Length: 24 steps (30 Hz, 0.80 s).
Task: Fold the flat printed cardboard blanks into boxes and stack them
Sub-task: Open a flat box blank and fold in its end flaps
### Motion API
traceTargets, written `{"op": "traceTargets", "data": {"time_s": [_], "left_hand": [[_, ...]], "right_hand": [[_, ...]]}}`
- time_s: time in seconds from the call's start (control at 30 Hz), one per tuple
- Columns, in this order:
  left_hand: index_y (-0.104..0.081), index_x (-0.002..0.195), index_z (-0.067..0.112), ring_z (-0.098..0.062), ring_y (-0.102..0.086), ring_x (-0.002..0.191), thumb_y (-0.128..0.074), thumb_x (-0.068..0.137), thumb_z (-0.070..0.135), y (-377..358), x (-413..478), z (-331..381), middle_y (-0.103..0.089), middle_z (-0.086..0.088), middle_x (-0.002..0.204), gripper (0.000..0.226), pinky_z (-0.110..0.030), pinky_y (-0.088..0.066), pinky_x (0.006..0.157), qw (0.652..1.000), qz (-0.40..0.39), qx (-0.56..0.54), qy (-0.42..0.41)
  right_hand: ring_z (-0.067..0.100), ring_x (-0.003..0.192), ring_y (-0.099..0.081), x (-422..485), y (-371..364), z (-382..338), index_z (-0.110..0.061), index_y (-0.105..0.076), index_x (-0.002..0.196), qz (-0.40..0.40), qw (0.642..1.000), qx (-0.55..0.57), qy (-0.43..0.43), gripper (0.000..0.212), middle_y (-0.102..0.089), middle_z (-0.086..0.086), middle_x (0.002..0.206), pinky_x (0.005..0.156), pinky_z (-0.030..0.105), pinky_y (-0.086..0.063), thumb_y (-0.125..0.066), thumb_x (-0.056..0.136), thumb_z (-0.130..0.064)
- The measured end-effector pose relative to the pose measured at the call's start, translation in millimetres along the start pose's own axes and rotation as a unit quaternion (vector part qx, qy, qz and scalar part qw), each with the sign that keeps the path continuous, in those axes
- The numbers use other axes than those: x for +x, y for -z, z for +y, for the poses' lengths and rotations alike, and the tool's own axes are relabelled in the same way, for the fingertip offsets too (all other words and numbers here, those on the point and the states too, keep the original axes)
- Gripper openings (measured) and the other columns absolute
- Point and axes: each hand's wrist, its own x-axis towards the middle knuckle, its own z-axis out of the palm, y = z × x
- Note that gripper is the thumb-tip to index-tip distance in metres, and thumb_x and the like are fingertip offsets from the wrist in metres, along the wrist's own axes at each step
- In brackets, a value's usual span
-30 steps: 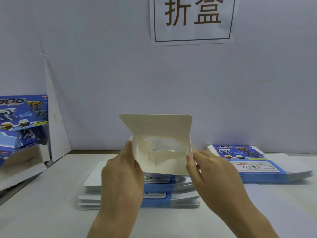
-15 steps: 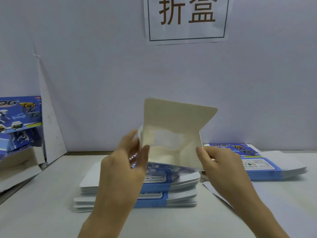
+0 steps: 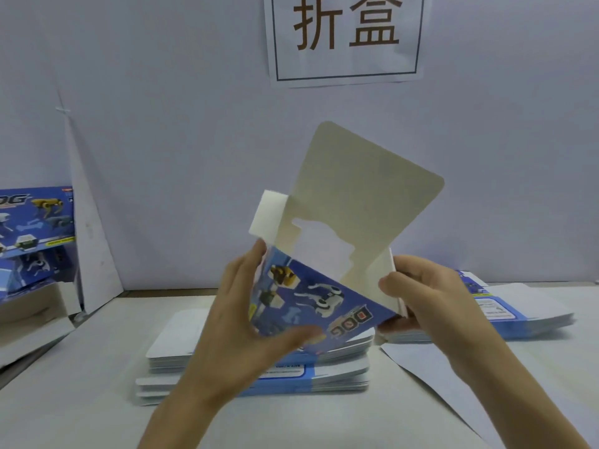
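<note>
A half-folded box (image 3: pixel 327 286) is gripped tilted in the air by the left hand (image 3: pixel 241 322) and right hand (image 3: pixel 431 303), above a stack of flat blanks (image 3: pixel 340 367) on the worktop (image 3: pixel 81 400).

The left hand (image 3: pixel 246 322) covered the near left part of the half-folded box (image 3: pixel 319 299), and the right hand (image 3: pixel 431 306) hid its right end. Both hands screened much of the near stack of blanks (image 3: pixel 168 345) and part of the right stack (image 3: pixel 531 315). At the far left, the folded boxes (image 3: pixel 35 231) ran off the edge, their print cut short.
</note>
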Motion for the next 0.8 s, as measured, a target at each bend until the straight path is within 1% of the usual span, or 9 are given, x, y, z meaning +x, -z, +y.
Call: {"op": "traceTargets", "data": {"time_s": [0.1, 0.2, 0.3, 0.4, 0.5, 0.57, 0.63, 0.7, 0.8], "left_hand": [[-0.053, 0.105, 0.032, 0.014, -0.057, 0.094, -0.079, 0.048, 0.066, 11.7, -1.5, -8.5, -0.059, 0.034, 0.101, 0.072, 0.002, -0.041, 0.067, 0.999, -0.009, 0.027, 0.032], [-0.067, 0.096, 0.019, -0.004, -0.066, 0.073, -0.071, 0.059, 0.068, 8.2, -5.4, -11.6, -0.07, 0.005, 0.082, 0.062, -0.018, -0.051, 0.063, 0.995, -0.061, -0.014, 0.083], [-0.065, 0.076, 0.018, -0.014, -0.055, 0.052, -0.057, 0.08, 0.059, 1.3, -6.5, -7.5, -0.063, -0.006, 0.065, 0.043, -0.034, -0.049, 0.052, 0.999, -0.002, -0.022, 0.044], [-0.064, 0.089, 0.027, -0.001, -0.059, 0.061, -0.058, 0.082, 0.061, -3.1, -5.2, 5.2, -0.064, 0.014, 0.07, 0.036, -0.011, -0.045, 0.055, 0.998, -0.018, -0.054, 0.039], [-0.063, 0.098, 0.029, -0.006, -0.063, 0.076, -0.06, 0.073, 0.062, -7.5, -5.3, 8.2, -0.067, 0.013, 0.083, 0.042, -0.013, -0.047, 0.063, 0.995, -0.019, -0.066, 0.07], [-0.063, 0.085, 0.035, -0.011, -0.051, 0.054, -0.061, 0.081, 0.059, -9.4, -5.4, 10.4, -0.059, 0.003, 0.063, 0.024, -0.019, -0.043, 0.053, 0.994, 0.02, -0.089, 0.064], [-0.064, 0.083, 0.046, -0.023, -0.044, 0.048, -0.061, 0.082, 0.053, -8.9, -5.1, 15.2, -0.055, -0.004, 0.056, 0.008, -0.026, -0.043, 0.049, 0.989, 0.041, -0.118, 0.077], [-0.067, 0.089, 0.049, -0.025, -0.062, 0.063, -0.068, 0.08, 0.055, -9.6, -4.0, 18.8, -0.068, -0.005, 0.071, 0.011, -0.029, -0.055, 0.056, 0.982, 0.027, -0.162, 0.089], [-0.068, 0.095, 0.048, -0.002, -0.069, 0.085, -0.068, 0.061, 0.054, -10.8, -3.6, 24.2, -0.073, 0.017, 0.089, 0.035, -0.011, -0.052, 0.065, 0.978, 0.017, -0.187, 0.09]], "right_hand": [[0.024, 0.067, -0.071, 0.6, 11.9, -3.1, -0.018, -0.075, 0.091, -0.04, 0.998, -0.028, 0.046, 0.021, -0.073, 0.007, 0.08, 0.051, 0.028, -0.055, -0.06, 0.081, -0.008], [0.024, 0.066, -0.071, 0.7, 14.6, -3.6, -0.02, -0.075, 0.093, -0.064, 0.995, -0.001, 0.071, 0.028, -0.074, 0.008, 0.082, 0.052, 0.026, -0.055, -0.058, 0.073, -0.03], [0.029, 0.075, -0.073, 7.3, 17.9, 0.0, -0.021, -0.07, 0.103, -0.035, 0.992, 0.106, 0.06, 0.035, -0.073, 0.003, 0.1, 0.054, 0.031, -0.058, -0.067, 0.073, -0.039], [0.015, 0.094, -0.071, 13.1, 23.3, 6.2, -0.04, -0.061, 0.112, -0.012, 0.991, 0.108, 0.073, 0.051, -0.07, -0.008, 0.109, 0.079, 0.034, -0.058, -0.067, 0.065, -0.058], [0.004, 0.112, -0.061, 16.8, 20.0, 4.2, -0.053, -0.054, 0.116, -0.1, 0.991, 0.055, 0.07, 0.089, -0.065, -0.019, 0.119, 0.097, 0.032, -0.045, -0.069, 0.035, -0.086], [0.003, 0.109, -0.063, 19.6, 19.8, 7.5, -0.052, -0.045, 0.119, -0.132, 0.987, 0.064, 0.058, 0.1, -0.064, -0.019, 0.121, 0.098, 0.032, -0.044, -0.077, 0.028, -0.078], [0.0, 0.109, -0.061, 17.5, 21.1, 9.4, -0.058, -0.036, 0.122, -0.137, 0.987, 0.061, 0.064, 0.089, -0.057, -0.018, 0.131, 0.099, 0.031, -0.047, -0.081, 0.045, -0.055], [0.002, 0.118, -0.056, 11.1, 20.4, 12.5, -0.061, -0.028, 0.134, -0.163, 0.984, 0.007, 0.076, 0.094, -0.052, -0.022, 0.136, 0.097, 0.029, -0.049, -0.077, 0.054, -0.054], [0.006, 0.105, -0.065, 2.5, 14.7, 13.2, -0.054, -0.04, 0.128, -0.202, 0.975, -0.022, 0.086, 0.082, -0.065, -0.019, 0.113, 0.08, 0.026, -0.055, -0.079, 0.055, -0.049]]}}
